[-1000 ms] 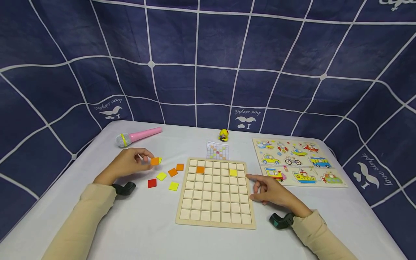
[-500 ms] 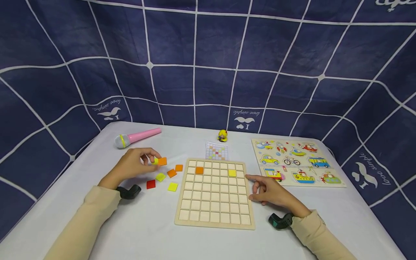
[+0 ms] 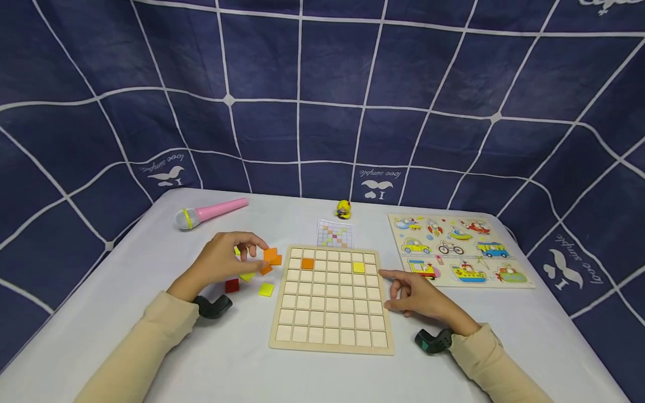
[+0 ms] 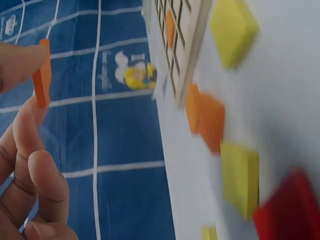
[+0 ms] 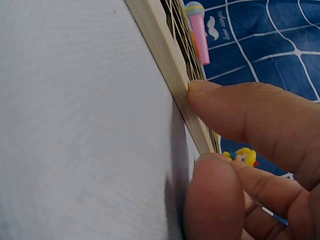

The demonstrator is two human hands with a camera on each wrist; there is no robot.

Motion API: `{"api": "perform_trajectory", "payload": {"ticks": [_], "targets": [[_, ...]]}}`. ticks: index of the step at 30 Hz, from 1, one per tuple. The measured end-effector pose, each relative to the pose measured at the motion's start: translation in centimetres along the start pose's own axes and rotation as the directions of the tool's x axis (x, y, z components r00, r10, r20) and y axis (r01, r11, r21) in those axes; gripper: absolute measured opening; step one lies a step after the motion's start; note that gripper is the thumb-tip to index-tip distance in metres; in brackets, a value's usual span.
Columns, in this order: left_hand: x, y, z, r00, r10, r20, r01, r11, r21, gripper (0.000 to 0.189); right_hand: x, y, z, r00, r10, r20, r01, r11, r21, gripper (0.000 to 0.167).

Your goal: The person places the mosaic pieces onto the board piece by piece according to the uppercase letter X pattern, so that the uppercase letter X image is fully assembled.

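My left hand (image 3: 224,260) pinches an orange square tile (image 4: 43,75) between thumb and fingers, raised above the table just left of the wooden grid board (image 3: 332,342). Beneath and around that hand lie loose tiles: a red tile (image 3: 232,286), a yellow tile (image 3: 266,289) and other yellow and orange ones, some partly covered by the hand. In the board's second row sit an orange tile (image 3: 307,263) towards the left and a yellow tile (image 3: 358,267) towards the right. My right hand (image 3: 420,295) touches the board's right edge with thumb and index finger extended, holding nothing.
Behind the board lies a printed colour-grid card (image 3: 335,234), with a small yellow figurine (image 3: 343,210) farther back. A pink toy microphone (image 3: 211,213) lies at the back left. A vehicle picture puzzle (image 3: 461,252) lies at the right. Dark blue cloth (image 3: 337,134) hangs behind the white table.
My left hand has carried the orange tile rightwards, towards the board. A yellow tile first seen behind the orange one now lies at the left hand's far side. The right hand stays at the board's edge.
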State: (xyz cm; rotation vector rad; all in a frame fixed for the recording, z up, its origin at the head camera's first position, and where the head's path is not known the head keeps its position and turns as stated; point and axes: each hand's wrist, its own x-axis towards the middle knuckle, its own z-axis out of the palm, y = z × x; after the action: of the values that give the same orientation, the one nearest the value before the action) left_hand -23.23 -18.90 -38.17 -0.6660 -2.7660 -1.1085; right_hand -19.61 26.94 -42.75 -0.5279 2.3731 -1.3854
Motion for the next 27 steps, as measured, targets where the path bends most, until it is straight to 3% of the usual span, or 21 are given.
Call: {"api": "perform_trajectory", "payload": {"ticks": [11, 27], "targets": [[0.6, 2.1, 2.2, 0.996, 0.062, 0.057, -0.059, 0.997, -0.048, 0.025, 0.0, 0.0, -0.1, 1.0, 0.004, -0.002, -0.004, 1.0, -0.007, 0.077], [2.2, 4.2, 5.1, 0.998, 0.039, 0.051, -0.036, 0.997, -0.063, 0.025, 0.0, 0.1, -0.1, 1.0, 0.006, 0.001, -0.006, 1.0, 0.0, 0.077]]}}
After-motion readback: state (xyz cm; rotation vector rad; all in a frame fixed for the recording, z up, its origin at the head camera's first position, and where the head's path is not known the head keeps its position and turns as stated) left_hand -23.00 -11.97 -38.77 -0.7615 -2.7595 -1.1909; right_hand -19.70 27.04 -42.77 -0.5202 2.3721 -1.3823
